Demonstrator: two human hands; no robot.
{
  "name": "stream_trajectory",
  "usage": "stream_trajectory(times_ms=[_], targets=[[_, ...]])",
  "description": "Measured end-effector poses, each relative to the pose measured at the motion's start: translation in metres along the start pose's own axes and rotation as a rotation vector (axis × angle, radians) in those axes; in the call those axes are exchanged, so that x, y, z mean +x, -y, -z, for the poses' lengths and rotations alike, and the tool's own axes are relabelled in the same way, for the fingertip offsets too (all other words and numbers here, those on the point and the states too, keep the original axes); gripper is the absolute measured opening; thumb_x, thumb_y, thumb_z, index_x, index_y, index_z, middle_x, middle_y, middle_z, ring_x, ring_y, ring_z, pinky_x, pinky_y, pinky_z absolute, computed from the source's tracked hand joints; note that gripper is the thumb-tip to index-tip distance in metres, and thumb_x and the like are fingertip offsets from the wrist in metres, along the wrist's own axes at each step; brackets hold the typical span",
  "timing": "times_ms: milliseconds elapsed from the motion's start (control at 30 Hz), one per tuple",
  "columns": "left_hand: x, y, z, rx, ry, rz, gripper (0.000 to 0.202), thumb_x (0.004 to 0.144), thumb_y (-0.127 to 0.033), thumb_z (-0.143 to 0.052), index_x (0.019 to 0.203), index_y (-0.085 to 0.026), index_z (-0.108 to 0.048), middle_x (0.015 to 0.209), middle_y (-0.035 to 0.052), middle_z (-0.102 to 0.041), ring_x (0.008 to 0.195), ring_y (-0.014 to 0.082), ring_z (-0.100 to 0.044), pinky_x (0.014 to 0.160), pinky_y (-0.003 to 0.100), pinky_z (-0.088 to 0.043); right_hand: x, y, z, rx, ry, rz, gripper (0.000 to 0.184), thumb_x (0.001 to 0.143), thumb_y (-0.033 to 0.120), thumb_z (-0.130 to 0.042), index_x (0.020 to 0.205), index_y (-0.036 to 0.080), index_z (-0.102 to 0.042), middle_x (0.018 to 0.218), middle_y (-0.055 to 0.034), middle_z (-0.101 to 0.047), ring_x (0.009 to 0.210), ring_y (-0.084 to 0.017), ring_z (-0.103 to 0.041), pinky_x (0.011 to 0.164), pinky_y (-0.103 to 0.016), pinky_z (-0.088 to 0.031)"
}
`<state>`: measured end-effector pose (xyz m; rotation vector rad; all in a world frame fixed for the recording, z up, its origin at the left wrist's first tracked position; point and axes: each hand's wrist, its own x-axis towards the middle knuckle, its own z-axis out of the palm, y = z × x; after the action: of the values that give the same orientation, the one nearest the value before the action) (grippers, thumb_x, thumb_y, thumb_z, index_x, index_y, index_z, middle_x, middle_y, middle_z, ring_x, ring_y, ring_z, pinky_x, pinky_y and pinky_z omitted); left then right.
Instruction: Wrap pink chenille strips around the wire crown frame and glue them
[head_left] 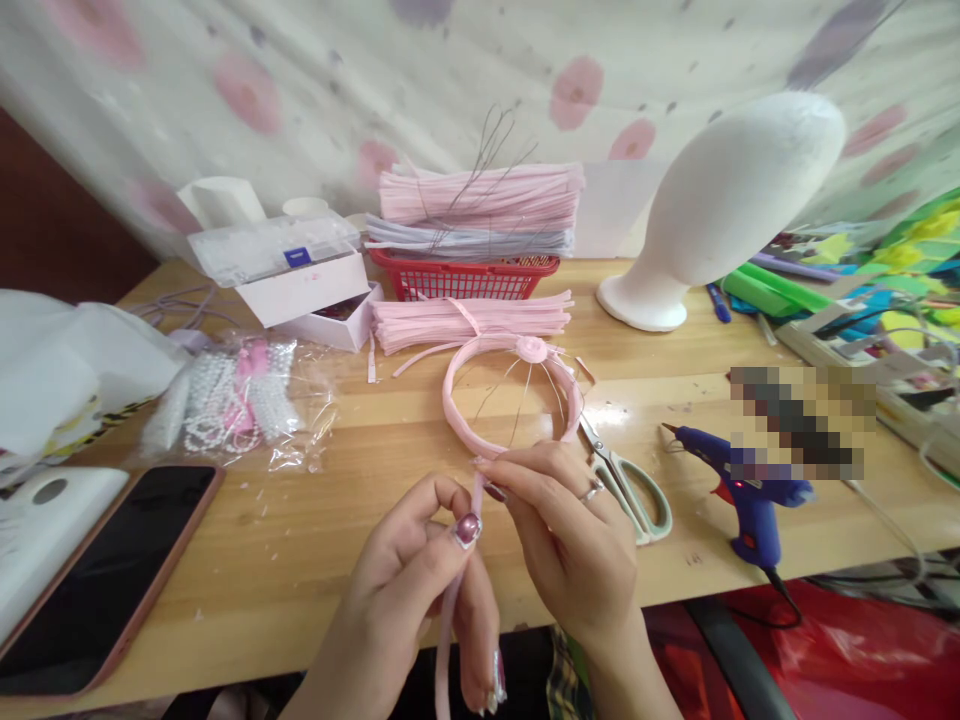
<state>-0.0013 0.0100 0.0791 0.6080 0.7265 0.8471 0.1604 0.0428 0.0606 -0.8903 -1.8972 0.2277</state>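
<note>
My left hand [412,580] is closed, with the thumb pressing a thin pink pipe cleaner [444,650] against the fingers; its lower end hangs down past the palm. My right hand [570,530], wearing a ring, pinches the upper end of the same pipe cleaner between thumb and fingertips. Just beyond these fingertips lies a pink hoop [452,400], its near edge close to or touching them; I cannot tell which. A round pink coil [532,349] sits on the hoop's far side, with thin wires spreading inward. Scissors [637,495] with pale green handles lie beside my right hand, partly behind it.
A blue glue gun [739,485] lies at right, cord trailing off the table edge. Behind are pink pipe cleaner bundles [480,318], a red basket [465,280] and a white foam head [720,200]. At left are a phone [105,580], bagged beads [240,395] and white boxes [307,285].
</note>
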Motion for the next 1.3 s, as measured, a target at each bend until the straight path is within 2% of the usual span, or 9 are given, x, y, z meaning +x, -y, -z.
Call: stream_trajectory(times_ms=[233,433,700,800,933,1033,1133,1200,1300], targets=[[0.001,0.006,0.005,-0.025,0.053,-0.047,0.02,0.1,-0.042,-0.055,0.092,-0.025,-0.048,0.051,-0.0037,-0.072,0.033,0.0104,-0.055,0.038,0.016,-0.044,0.001,0.0,0.0,-0.036,-0.002,0.031,0.034,0.093,-0.003,-0.052,0.113,0.021,-0.065,0.097,-0.0055,-0.074,0.083,-0.018,-0.066,0.073,-0.036,-0.054],[-0.003,-0.001,0.001,-0.058,0.014,0.033,0.016,0.1,-0.035,-0.056,0.091,-0.023,-0.052,0.05,-0.0044,-0.07,0.033,0.0083,-0.055,0.038,0.012,-0.041,0.0,0.0,0.002,-0.018,-0.006,0.036,0.033,0.093,-0.005,-0.052,0.112,0.02,-0.065,0.098,-0.0057,-0.074,0.085,-0.018,-0.066,0.078,-0.036,-0.053],[0.004,0.011,0.007,-0.232,0.164,-0.032,0.014,0.099,-0.035,-0.057,0.092,-0.022,-0.056,0.047,-0.0041,-0.068,0.024,0.0065,-0.04,0.032,0.012,-0.038,0.003,0.004,0.004,0.063,0.017,-0.031,0.023,0.097,0.003,-0.053,0.104,0.021,-0.064,0.092,-0.0032,-0.072,0.085,-0.015,-0.067,0.074,-0.031,-0.053],[0.005,0.012,0.007,-0.192,0.171,0.013,0.012,0.099,-0.032,-0.058,0.093,-0.022,-0.054,0.045,-0.0046,-0.066,0.026,0.006,-0.044,0.037,0.011,-0.04,0.002,0.005,0.003,0.108,0.019,-0.066,0.022,0.097,0.002,-0.053,0.104,0.02,-0.064,0.094,-0.0027,-0.07,0.087,-0.014,-0.066,0.077,-0.029,-0.053],[0.009,0.016,0.004,-0.19,0.205,-0.031,0.023,0.097,-0.043,-0.061,0.092,-0.022,-0.054,0.047,-0.004,-0.067,0.028,0.0082,-0.05,0.035,0.013,-0.041,-0.002,0.007,0.002,0.205,0.035,-0.13,0.023,0.098,0.004,-0.052,0.105,0.021,-0.064,0.095,-0.0009,-0.068,0.088,-0.012,-0.064,0.079,-0.027,-0.052],[0.007,0.015,0.001,-0.118,0.106,-0.057,0.029,0.095,-0.047,-0.066,0.088,-0.02,-0.057,0.057,-0.0011,-0.073,0.039,0.0082,-0.06,0.044,0.014,-0.049,-0.005,0.009,0.002,0.346,0.048,-0.251,0.02,0.1,0.009,-0.054,0.107,0.023,-0.065,0.095,0.0011,-0.067,0.09,-0.011,-0.064,0.081,-0.024,-0.051],[0.004,0.013,0.001,-0.064,0.005,-0.042,0.031,0.093,-0.047,-0.069,0.088,-0.018,-0.06,0.058,-0.0006,-0.074,0.045,0.0077,-0.064,0.048,0.013,-0.051,-0.007,0.009,0.002,0.466,0.091,-0.34,0.017,0.101,0.014,-0.057,0.108,0.026,-0.067,0.097,0.0021,-0.068,0.092,-0.011,-0.065,0.083,-0.023,-0.051],[0.004,0.014,0.003,-0.066,0.022,-0.068,0.03,0.094,-0.047,-0.068,0.089,-0.018,-0.061,0.056,-0.0007,-0.073,0.042,0.0077,-0.063,0.045,0.012,-0.049,-0.006,0.009,0.001,0.5,0.104,-0.351,0.016,0.101,0.015,-0.057,0.106,0.026,-0.067,0.096,0.0028,-0.069,0.091,-0.01,-0.065,0.082,-0.022,-0.051],[0.008,0.02,0.008,-0.13,0.114,-0.12,0.024,0.098,-0.042,-0.062,0.091,-0.019,-0.061,0.054,-0.0007,-0.072,0.038,0.0084,-0.061,0.041,0.012,-0.047,-0.005,0.009,-0.002,0.473,0.096,-0.327,0.016,0.101,0.013,-0.056,0.102,0.025,-0.067,0.094,0.003,-0.069,0.088,-0.01,-0.066,0.08,-0.021,-0.052]])
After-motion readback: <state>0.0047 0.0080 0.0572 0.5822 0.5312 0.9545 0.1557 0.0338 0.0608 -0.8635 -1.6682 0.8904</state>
